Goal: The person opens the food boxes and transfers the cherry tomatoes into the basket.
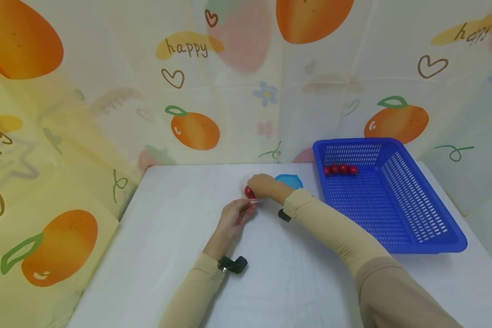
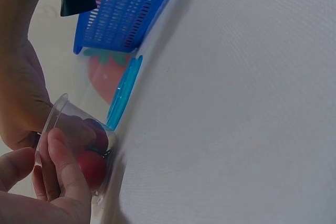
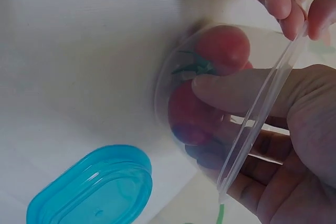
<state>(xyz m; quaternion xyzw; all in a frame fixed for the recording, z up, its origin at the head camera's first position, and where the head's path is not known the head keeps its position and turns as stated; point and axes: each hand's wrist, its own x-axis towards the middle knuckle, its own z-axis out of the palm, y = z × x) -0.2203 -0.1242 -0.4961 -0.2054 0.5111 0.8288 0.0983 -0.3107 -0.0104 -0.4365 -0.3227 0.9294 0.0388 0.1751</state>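
A clear plastic container (image 3: 257, 124) stands on the table with several red cherry tomatoes inside. My left hand (image 1: 233, 216) pinches its rim between thumb and fingers. Reaching in through the open top, my right hand (image 1: 266, 186) has its thumb and fingers around a cherry tomato (image 3: 186, 115) near the bottom. Another cherry tomato (image 3: 226, 48) with a green stem lies beside it, and a red one (image 2: 92, 170) shows through the wall in the left wrist view. Close by, the blue lid (image 3: 100, 187) lies on the table, off the container.
A large blue basket (image 1: 428, 196) stands at the right of the table, with a row of several cherry tomatoes (image 1: 343, 169) at its far left corner. The right forearm passes in front of its near left side. A fruit-printed curtain (image 1: 238, 114) hangs behind the white table (image 1: 164, 218).
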